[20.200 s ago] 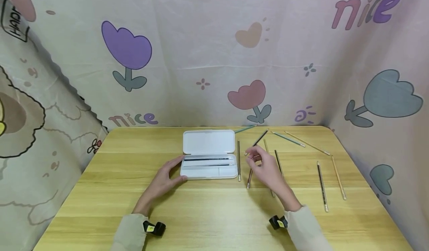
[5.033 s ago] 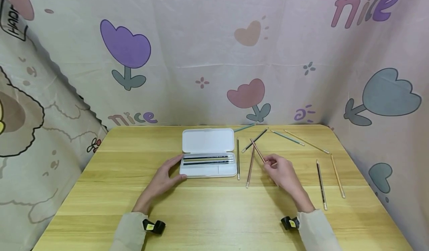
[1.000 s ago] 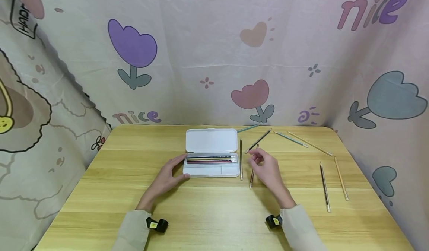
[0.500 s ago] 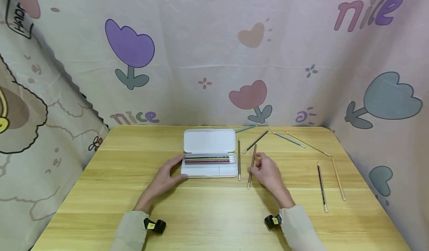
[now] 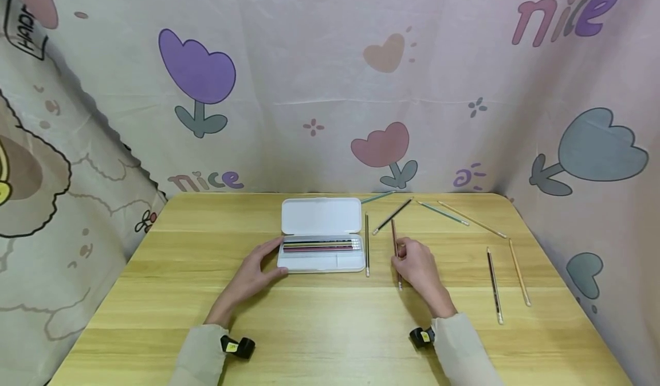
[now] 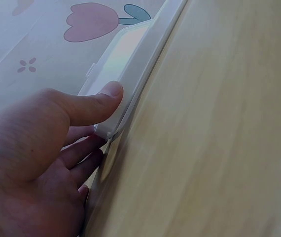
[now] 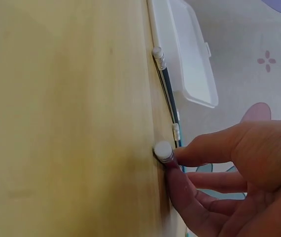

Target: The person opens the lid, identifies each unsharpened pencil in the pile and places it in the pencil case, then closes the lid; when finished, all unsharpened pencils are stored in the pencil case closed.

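Note:
A white pencil case [image 5: 309, 264] lies with its lid raised on the table, several pencils [image 5: 317, 245] side by side in its back compartment. My left hand [image 5: 251, 271] grips the case's left end; the left wrist view shows the thumb on the side of the case [image 6: 140, 69] and fingers round its corner. To the right of the case, my right hand [image 5: 419, 266] pinches a reddish-brown pencil [image 5: 394, 232] between thumb and fingers. Its white eraser [image 7: 163, 150] faces the right wrist camera. Between case and right hand lies a dark pencil [image 5: 367, 243].
Behind the right hand lie a black pencil [image 5: 393, 216] and two teal pencils, one [image 5: 442, 213] right of it and one [image 5: 377, 197] by the lid. Farther right are two yellow pencils [image 5: 519, 272] and a dark one [image 5: 494, 286]. A patterned cloth [image 5: 289, 145] hangs behind the table.
Over twenty seconds, more pencils have come into the case, a reddish one among the latest. In the last half second, my right hand has taken the reddish-brown pencil and shifted its eraser end right.

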Demonstrator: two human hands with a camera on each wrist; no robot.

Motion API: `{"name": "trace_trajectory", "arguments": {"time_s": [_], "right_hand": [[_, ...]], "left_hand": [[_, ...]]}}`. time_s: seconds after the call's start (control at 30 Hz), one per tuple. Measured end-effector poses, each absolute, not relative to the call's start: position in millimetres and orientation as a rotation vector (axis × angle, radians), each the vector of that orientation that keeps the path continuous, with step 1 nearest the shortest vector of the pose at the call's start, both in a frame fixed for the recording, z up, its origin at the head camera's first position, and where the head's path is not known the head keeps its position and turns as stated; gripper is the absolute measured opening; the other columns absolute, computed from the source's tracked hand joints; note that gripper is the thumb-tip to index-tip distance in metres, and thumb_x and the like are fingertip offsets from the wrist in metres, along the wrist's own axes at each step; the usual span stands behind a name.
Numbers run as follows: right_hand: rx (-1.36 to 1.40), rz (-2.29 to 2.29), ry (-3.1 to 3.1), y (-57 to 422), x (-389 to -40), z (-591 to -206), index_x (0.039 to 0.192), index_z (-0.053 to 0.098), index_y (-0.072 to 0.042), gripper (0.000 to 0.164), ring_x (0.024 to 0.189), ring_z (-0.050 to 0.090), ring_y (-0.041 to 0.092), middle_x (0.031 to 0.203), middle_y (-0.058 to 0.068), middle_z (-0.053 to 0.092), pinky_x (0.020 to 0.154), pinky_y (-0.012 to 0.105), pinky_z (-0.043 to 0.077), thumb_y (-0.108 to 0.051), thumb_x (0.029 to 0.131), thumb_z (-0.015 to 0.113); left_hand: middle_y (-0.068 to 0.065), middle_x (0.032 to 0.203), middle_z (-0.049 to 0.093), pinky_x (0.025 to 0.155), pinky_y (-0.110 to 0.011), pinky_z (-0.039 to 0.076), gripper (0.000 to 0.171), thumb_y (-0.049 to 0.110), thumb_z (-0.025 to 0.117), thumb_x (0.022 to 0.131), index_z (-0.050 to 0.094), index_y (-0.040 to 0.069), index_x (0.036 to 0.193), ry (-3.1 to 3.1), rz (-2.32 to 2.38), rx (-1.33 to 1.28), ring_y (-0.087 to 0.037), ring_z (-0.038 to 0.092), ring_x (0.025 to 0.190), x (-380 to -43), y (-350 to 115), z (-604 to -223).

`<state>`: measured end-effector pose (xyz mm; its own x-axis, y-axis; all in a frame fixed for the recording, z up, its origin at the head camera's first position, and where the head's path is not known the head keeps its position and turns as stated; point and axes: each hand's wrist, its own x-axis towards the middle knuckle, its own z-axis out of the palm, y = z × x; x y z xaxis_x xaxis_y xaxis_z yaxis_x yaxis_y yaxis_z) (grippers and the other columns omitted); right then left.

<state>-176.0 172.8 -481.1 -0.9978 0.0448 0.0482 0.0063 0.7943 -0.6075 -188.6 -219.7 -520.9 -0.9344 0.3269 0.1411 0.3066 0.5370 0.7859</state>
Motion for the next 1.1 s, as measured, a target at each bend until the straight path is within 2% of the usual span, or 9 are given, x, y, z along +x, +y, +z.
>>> {"name": "trace_trajectory", "arguments": {"time_s": [0.13, 0.33, 0.53, 0.7, 0.83, 1.1], "right_hand": [[-0.045, 0.98, -2.913, 173, -175, -478, 0.123, 0.068, 0.007, 0.041, 0.071, 0.063, 0.018, 0.083, 0.005, 0.071, 0.064, 0.036, 0.054, 0.001, 0.083, 0.07], [-0.068, 1.021, -2.934, 176, -174, -477, 0.126, 0.067, 0.007, 0.046, 0.068, 0.059, 0.018, 0.081, 0.004, 0.069, 0.059, 0.031, 0.049, 0.001, 0.081, 0.07], [-0.043, 1.121, -2.902, 184, -175, -475, 0.124, 0.067, 0.005, 0.043, 0.076, 0.064, 0.018, 0.084, 0.003, 0.069, 0.07, 0.034, 0.054, -0.001, 0.082, 0.07], [0.0, 1.219, -2.85, 185, -175, -470, 0.118, 0.067, 0.003, 0.032, 0.082, 0.066, 0.02, 0.089, 0.006, 0.068, 0.073, 0.033, 0.055, -0.002, 0.087, 0.068], [0.038, 1.287, -2.806, 184, -175, -469, 0.113, 0.068, 0.003, 0.024, 0.079, 0.066, 0.02, 0.091, 0.008, 0.068, 0.069, 0.029, 0.055, -0.001, 0.09, 0.065], [0.096, 1.305, -2.758, 180, -178, -472, 0.105, 0.069, 0.001, 0.012, 0.079, 0.067, 0.02, 0.091, 0.009, 0.068, 0.072, 0.029, 0.055, -0.008, 0.099, 0.063]], "left_hand": [[-0.018, 0.161, 0.039, 0.117, -0.068, 0.023, 0.08, 0.029, 0.08, 0.09, 0.041, 0.01, 0.157, 2.731, 1.392, 0.563, -0.045, 0.033, 0.146, -189, -219, -521], [-0.018, 0.16, 0.039, 0.118, -0.067, 0.023, 0.08, 0.029, 0.081, 0.09, 0.041, 0.009, 0.157, 2.721, 1.412, 0.567, -0.045, 0.033, 0.146, -189, -220, -522], [-0.019, 0.16, 0.039, 0.118, -0.066, 0.023, 0.08, 0.027, 0.081, 0.09, 0.041, 0.008, 0.157, 2.709, 1.42, 0.564, -0.045, 0.033, 0.146, -189, -221, -521], [-0.019, 0.16, 0.04, 0.118, -0.066, 0.024, 0.08, 0.028, 0.081, 0.09, 0.041, 0.008, 0.157, 2.719, 1.406, 0.566, -0.045, 0.033, 0.146, -189, -221, -521], [-0.019, 0.16, 0.039, 0.118, -0.066, 0.024, 0.08, 0.027, 0.081, 0.09, 0.041, 0.008, 0.157, 2.721, 1.402, 0.563, -0.045, 0.033, 0.146, -189, -220, -521], [-0.019, 0.16, 0.04, 0.118, -0.066, 0.024, 0.08, 0.027, 0.081, 0.09, 0.042, 0.008, 0.157, 2.727, 1.397, 0.564, -0.045, 0.033, 0.146, -189, -221, -522]]}}
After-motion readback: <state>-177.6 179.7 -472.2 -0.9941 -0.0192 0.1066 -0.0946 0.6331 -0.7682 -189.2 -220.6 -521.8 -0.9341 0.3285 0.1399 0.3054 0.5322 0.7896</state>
